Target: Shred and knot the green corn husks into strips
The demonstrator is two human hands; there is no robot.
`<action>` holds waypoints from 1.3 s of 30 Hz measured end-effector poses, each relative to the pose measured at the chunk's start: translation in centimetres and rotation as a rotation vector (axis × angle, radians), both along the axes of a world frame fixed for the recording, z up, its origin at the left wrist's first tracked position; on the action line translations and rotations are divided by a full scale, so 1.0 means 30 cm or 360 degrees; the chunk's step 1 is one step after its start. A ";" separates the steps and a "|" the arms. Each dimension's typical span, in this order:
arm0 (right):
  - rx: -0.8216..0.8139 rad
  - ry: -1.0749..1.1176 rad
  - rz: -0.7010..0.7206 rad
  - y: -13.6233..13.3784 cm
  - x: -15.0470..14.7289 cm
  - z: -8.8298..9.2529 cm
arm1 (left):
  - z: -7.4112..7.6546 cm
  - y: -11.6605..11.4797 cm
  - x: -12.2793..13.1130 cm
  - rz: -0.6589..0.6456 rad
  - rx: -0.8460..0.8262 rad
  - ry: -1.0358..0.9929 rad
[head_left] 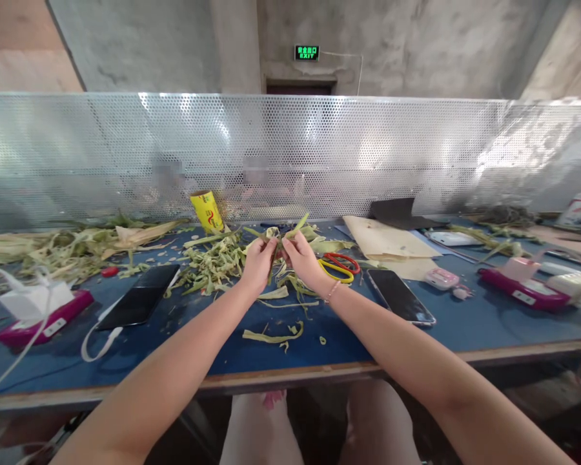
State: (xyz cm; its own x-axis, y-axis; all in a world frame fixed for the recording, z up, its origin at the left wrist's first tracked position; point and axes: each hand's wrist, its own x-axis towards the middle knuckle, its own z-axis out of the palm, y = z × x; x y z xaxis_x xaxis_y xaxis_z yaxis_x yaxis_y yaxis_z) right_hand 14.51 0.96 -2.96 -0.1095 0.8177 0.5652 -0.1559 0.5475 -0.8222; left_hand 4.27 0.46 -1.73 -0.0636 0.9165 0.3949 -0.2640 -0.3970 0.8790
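Note:
My left hand [259, 259] and my right hand [300, 258] meet over the middle of the table, fingers pinched together. Between them is a small bundle of green-yellow plant strips [301, 224], which look like corn husk. A darker bit shows at the fingertips, too small to name. Left of my left hand lies a heap of curled husk pieces [213, 265]. Beside my right wrist sit red and yellow loop handles [339, 268], apparently of scissors, partly hidden. Nearer me, a loose husk strip [274, 336] lies on the blue tabletop [319, 352].
A yellow cardboard tube [206, 211] stands at the back before a perforated metal screen [310, 142]. Phones lie at left [140, 297] and right [400, 296]. Magenta power strips [72, 316] with cords flank both sides. Beige paper sheets [387, 239] and a pink case [442, 278] lie right.

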 end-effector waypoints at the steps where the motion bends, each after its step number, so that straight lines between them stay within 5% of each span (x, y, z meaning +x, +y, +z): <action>1: 0.0012 -0.0012 -0.0012 -0.001 0.000 0.001 | -0.003 0.002 -0.004 0.0089 0.0055 0.0119; 6: 0.0042 -0.0005 -0.0045 -0.012 -0.009 0.006 | -0.015 -0.004 -0.002 0.0404 0.0181 0.0384; 14: -0.0054 0.0170 -0.0068 -0.020 -0.066 -0.020 | -0.016 0.004 0.049 0.0312 -0.0094 -0.0302; 29: -0.0081 0.0223 -0.0056 -0.027 -0.073 -0.011 | 0.004 0.005 0.042 0.0439 -0.0155 -0.0319; 33: -0.0182 0.0223 -0.0028 -0.020 -0.052 -0.004 | 0.004 0.000 0.024 0.0256 -0.0091 -0.0246; 39: -0.0203 0.0329 -0.0025 0.007 0.001 0.003 | 0.015 -0.026 0.017 -0.0338 -0.0166 0.0070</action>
